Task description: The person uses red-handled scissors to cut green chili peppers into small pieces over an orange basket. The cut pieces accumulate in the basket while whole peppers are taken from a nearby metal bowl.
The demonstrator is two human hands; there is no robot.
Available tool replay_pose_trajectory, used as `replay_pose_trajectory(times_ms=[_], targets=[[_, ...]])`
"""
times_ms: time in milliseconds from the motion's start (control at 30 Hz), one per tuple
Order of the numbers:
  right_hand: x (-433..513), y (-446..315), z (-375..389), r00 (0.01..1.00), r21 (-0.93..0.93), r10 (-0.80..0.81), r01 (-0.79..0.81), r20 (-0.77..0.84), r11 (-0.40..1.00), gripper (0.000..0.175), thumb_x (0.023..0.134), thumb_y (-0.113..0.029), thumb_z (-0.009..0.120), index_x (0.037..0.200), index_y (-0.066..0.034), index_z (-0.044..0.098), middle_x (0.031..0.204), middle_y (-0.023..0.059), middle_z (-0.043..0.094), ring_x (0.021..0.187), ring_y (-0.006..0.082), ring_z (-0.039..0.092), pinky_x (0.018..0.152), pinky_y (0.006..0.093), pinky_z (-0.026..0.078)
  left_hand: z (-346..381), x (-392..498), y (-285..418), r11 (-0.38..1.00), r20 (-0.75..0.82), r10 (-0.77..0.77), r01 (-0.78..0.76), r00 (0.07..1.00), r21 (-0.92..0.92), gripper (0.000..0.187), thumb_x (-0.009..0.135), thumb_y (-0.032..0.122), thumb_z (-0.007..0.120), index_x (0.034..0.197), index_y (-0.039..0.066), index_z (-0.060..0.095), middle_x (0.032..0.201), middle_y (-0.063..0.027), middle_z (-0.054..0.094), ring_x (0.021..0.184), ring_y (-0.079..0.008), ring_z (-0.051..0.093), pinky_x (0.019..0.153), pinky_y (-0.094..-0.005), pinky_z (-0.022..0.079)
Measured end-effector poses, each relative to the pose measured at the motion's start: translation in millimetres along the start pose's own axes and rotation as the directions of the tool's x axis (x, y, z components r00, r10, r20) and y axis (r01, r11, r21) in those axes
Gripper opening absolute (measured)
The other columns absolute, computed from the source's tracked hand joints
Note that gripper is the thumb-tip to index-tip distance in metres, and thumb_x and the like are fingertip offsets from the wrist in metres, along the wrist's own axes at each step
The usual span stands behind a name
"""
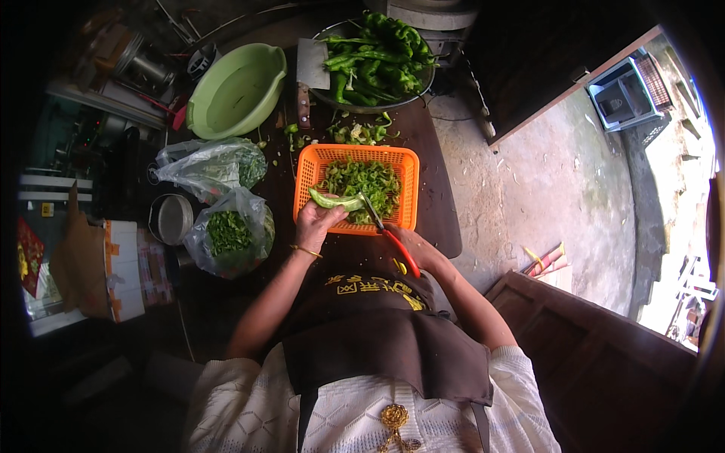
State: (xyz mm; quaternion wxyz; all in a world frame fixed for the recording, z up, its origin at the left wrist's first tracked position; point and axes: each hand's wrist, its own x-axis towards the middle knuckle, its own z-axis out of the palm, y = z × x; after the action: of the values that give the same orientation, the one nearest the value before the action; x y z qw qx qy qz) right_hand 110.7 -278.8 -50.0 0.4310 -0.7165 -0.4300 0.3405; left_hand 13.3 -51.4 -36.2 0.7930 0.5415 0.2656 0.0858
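My left hand (pixel 318 222) holds a long, pale-green pepper (pixel 334 202) sideways over the near left part of an orange plastic basket (pixel 413 187). At the basket's near right edge, my right hand (pixel 409 244) grips red-handled scissors (pixel 401 250). Their blades reach the pepper's right end; whether the blades touch it I cannot tell. Cut green pepper pieces (pixel 365 175) lie inside the basket. Beyond it, whole green peppers (pixel 379 62) fill a round metal bowl, and pepper scraps (pixel 362 133) lie on the dark table between bowl and basket.
A cleaver (pixel 311 65) rests against the bowl's left side. To its left stands a green plastic basin (pixel 235 93) with liquid in it. Two clear plastic bags of greens (pixel 229 232) and a metal pot (pixel 171 219) are at the left. An open wooden door (pixel 589 334) stands at the right.
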Motion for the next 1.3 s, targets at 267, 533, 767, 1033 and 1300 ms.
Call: replay_pose_trajectory(times_ms=[267, 533, 767, 1033, 1300], targets=[[-0.6, -25.6, -7.6, 0.968, 0.106, 0.245, -0.239, -0.052, 0.965, 0.022, 0.082, -0.020, 0.065, 0.085, -0.0004, 0.056, 0.085, 0.0217, 0.057, 0.081, 0.0396, 0.061, 0.066, 0.0466, 0.048, -2.4, 7.2, 3.3, 0.997, -0.043, -0.054, 0.051, 0.998, -0.064, 0.023, 0.092, 0.003, 0.065, 0.114, -0.001, 0.057, 0.111, -0.0124, 0.066, 0.102, -0.0228, 0.067, 0.090, -0.0331, 0.058], [-4.3, -17.1, -8.8, 0.979, 0.086, 0.186, -0.193, 0.082, 0.977, 0.027, 0.091, -0.025, 0.058, 0.096, 0.0011, 0.056, 0.088, 0.0237, 0.060, 0.087, 0.0421, 0.061, 0.072, 0.0472, 0.047, 1.1, 6.8, -1.1, 1.000, -0.081, -0.005, 0.003, 0.997, -0.031, 0.022, 0.092, 0.001, 0.064, 0.113, -0.001, 0.056, 0.111, -0.0121, 0.065, 0.104, -0.0226, 0.066, 0.093, -0.0350, 0.057], [4.6, -23.3, -1.4, 0.997, -0.152, 0.078, -0.081, -0.024, 0.985, 0.020, 0.086, -0.016, 0.060, 0.093, 0.0015, 0.055, 0.087, 0.0221, 0.061, 0.084, 0.0402, 0.063, 0.071, 0.0452, 0.049, 14.0, 3.5, 0.7, 0.995, -0.049, -0.039, 0.035, 0.998, -0.095, 0.021, 0.090, 0.003, 0.068, 0.107, -0.002, 0.058, 0.107, -0.0137, 0.067, 0.099, -0.0233, 0.068, 0.088, -0.0349, 0.059], [0.0, -24.4, -6.6, 0.950, 0.097, 0.311, -0.314, 0.043, 0.945, 0.024, 0.088, -0.020, 0.060, 0.098, 0.0015, 0.056, 0.082, 0.0196, 0.065, 0.076, 0.0324, 0.066, 0.067, 0.0416, 0.050, 5.7, 6.5, -7.0, 0.993, -0.106, -0.053, 0.042, 0.993, -0.106, 0.018, 0.093, 0.002, 0.063, 0.110, -0.001, 0.057, 0.113, -0.0134, 0.065, 0.105, -0.0240, 0.066, 0.094, -0.0365, 0.057], [-0.1, -15.5, -0.4, 0.985, 0.053, 0.171, -0.171, 0.007, 0.984, 0.035, 0.092, -0.031, 0.059, 0.103, 0.0017, 0.054, 0.089, 0.0290, 0.063, 0.087, 0.0450, 0.063, 0.071, 0.0497, 0.048, 12.5, 2.5, -10.2, 0.995, -0.088, -0.031, 0.022, 0.996, -0.097, 0.018, 0.091, 0.003, 0.065, 0.108, 0.000, 0.059, 0.110, -0.0126, 0.067, 0.103, -0.0222, 0.066, 0.091, -0.0354, 0.057]])
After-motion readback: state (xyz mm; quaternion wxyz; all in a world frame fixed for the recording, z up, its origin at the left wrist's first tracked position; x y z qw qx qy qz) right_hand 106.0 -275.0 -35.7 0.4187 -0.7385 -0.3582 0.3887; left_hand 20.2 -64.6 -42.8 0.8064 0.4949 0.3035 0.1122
